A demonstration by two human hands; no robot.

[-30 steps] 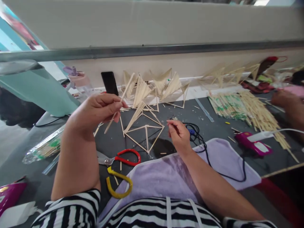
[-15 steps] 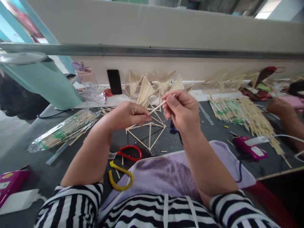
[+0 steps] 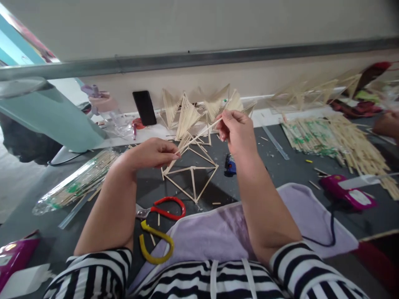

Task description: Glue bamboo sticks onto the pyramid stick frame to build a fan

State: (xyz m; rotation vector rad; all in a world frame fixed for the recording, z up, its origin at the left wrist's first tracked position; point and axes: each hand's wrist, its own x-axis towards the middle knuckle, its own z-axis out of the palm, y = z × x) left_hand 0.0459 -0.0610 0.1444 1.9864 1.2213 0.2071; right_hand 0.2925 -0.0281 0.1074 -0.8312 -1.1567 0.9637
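Note:
A thin wooden stick (image 3: pixel 201 134) stretches slantwise between my hands, above the table. Pinched in the fingertips of my left hand (image 3: pixel 152 153) is its lower end. My right hand (image 3: pixel 238 128) grips the upper end between thumb and fingers. Under the stick, a frame of joined sticks (image 3: pixel 193 178) lies on the dark table, its back part overlapped by my left hand and the stick. Behind stand several fan-shaped stick models (image 3: pixel 187 116) against the wall. Red-and-yellow-handled scissors (image 3: pixel 170 207) rest near my left forearm.
A phone (image 3: pixel 145 108) leans at the wall beside a teal tumbler (image 3: pixel 59 116). Bagged sticks (image 3: pixel 77 180) lie left, more stick bundles (image 3: pixel 339 139) right. Magenta devices (image 3: pixel 346 192) sit at both sides. A purple cloth (image 3: pixel 208 232) covers the near edge. Another person's hand (image 3: pixel 386 124) is far right.
My hands have moved apart, the left one leftward, the right slightly up, so a longer stretch of the stick shows. The camera view has tilted and shifted.

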